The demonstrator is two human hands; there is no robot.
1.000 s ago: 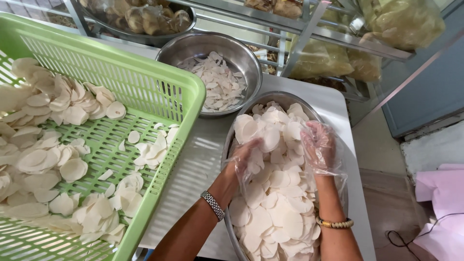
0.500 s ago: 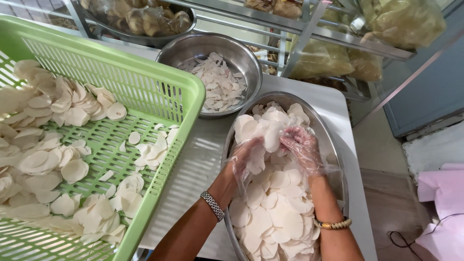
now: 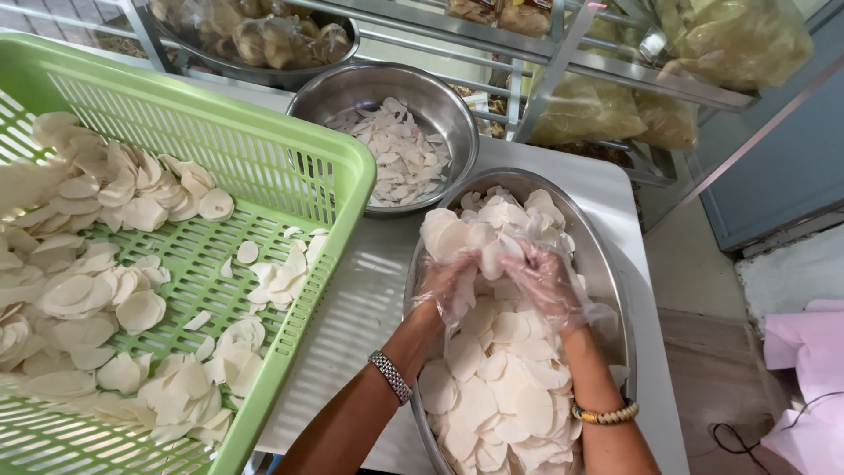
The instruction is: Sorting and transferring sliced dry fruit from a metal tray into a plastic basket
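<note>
We see both hands working inside the oval pan (image 3: 607,264), which sits on the white surface (image 3: 369,308) and is heaped with pale round slices (image 3: 501,396). Both forearms rise from the near edge of the pan and converge toward its far half, so the hands meet close together over the heap.

The left hand (image 3: 447,286) wears a loose clear plastic glove and bends at the wrist, palm turned inward and down; its fingers (image 3: 462,264) curl around a clump of slices. A silver watch band (image 3: 390,376) circles the left wrist, which lies over the pan's left rim. The right hand (image 3: 547,283), also gloved, is cupped with its fingers (image 3: 526,255) bent and closed on the same clump (image 3: 492,255), touching the left hand's fingertips. A beaded bracelet (image 3: 605,412) sits on the right wrist, above the near slices in the pan.

Beyond the pan, just touching its far-left rim, stands a round steel bowl (image 3: 352,97) with a thin layer of smaller slices. Left of the pan, well across the surface, is a green slotted basket (image 3: 290,167) holding scattered slices. Behind the pan, a metal rack (image 3: 545,79) carries clear bags (image 3: 738,40) of pale chips, and a pink cloth (image 3: 804,378) lies on the floor to the pan's right.
</note>
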